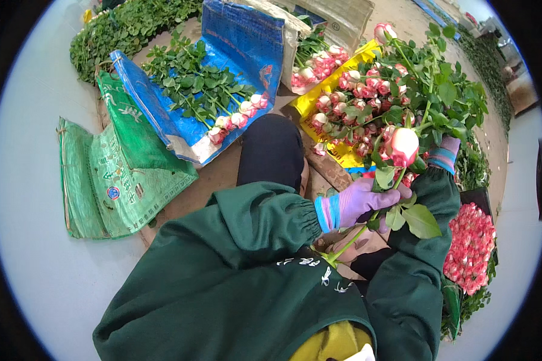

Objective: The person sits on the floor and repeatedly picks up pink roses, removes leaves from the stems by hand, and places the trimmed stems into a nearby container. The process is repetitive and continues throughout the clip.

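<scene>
My left hand (361,204), in a purple glove with a striped cuff, grips the stem of a white rose edged in pink (404,147). The bloom is above my fingers, and the leafy stem (350,243) slants down toward my lap. Farther forward on the right, my right hand (447,148) reaches into a heap of leafy rose stems (451,90). Leaves cover its fingers, so whether it holds a stem cannot be told. Beside it, many pink-and-white roses (370,88) lie on a yellow printed sack (305,106).
Several roses (238,119) lie in a row on a blue woven sack (244,49). Green woven sacks (122,189) spread at left. A beige sack (348,20) holds more roses behind. A dense rose bundle (469,248) stands right of my arm. Cut greenery (117,40) lines the far left.
</scene>
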A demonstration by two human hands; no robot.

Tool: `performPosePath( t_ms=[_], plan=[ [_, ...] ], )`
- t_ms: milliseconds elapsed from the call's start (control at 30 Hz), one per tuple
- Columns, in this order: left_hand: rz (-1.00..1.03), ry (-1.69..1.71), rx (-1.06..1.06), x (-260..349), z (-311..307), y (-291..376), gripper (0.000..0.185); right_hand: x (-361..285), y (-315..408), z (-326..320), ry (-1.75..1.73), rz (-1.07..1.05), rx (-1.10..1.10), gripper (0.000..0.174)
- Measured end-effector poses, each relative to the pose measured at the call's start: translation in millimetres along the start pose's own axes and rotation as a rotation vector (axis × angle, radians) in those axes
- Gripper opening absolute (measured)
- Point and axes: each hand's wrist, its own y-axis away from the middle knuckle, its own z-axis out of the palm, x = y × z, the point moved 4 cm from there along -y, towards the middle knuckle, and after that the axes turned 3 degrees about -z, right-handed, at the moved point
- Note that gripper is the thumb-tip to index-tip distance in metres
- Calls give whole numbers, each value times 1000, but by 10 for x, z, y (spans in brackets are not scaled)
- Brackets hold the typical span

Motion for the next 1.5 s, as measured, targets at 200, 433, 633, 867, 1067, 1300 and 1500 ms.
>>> performPosePath(
  t_ms=[200,433,633,867,1067,1300,1500],
  plan=[
    [-5,61,4,78,-3,148,31,221,-769,-82,46,-3,6,36],
    [132,-219,34,588,123,93,32,632,-1370,-70,110,33,-11,36],
    [667,-392,112,1876,-54,102,28,990,-1528,-221,228,13,-58,36],
    [764,-2253,1102,3294,-1462,1285,38,923,-1113,-592,-646,370,30,39],
    [680,-451,1631,3000,-3543,1863,41,921,-1052,-1147,384,-180,-310,50],
    [-662,-1934,1339,2378,-5125,2677,54,903,-868,-1904,538,-71,-321,48],
    [-311,-661,2008,1909,-5425,2931,55,819,-654,-1932,413,83,-331,47]
  ],
)
